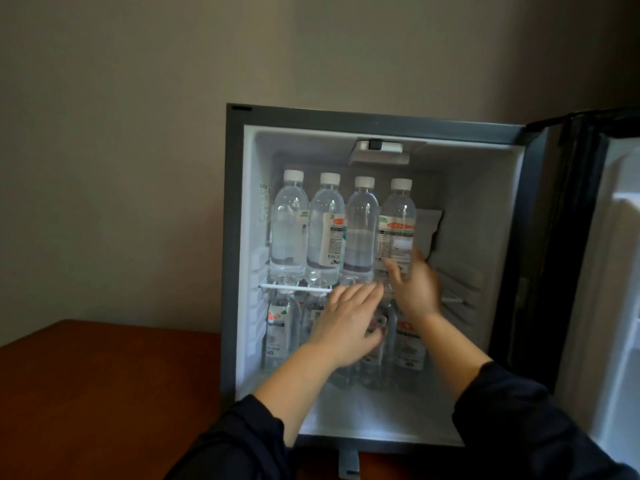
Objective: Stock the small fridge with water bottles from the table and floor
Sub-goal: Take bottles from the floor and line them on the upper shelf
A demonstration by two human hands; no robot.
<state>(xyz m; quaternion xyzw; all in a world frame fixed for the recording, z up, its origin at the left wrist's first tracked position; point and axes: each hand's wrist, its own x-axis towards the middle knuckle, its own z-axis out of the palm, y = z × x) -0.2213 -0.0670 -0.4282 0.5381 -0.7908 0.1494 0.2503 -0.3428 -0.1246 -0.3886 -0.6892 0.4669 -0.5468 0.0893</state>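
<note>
The small fridge [231, 237] stands open on a wooden table. Several clear water bottles with white caps stand in a row on its upper wire shelf [294, 287]; the rightmost upper bottle [397, 223] shows a red-and-green label. More bottles [281, 330] stand on the fridge floor below, partly hidden by my hands. My left hand [346, 323] reaches in at shelf height with straight fingers, in front of the lower bottles. My right hand [415, 289] is spread open against the base of the rightmost upper bottle, fingers on either side of it.
The fridge door [609, 271] is swung open to the right. A reddish-brown table top [104, 393] extends to the left of the fridge. A plain beige wall [138, 133] stands behind. Room remains on the upper shelf right of the bottles.
</note>
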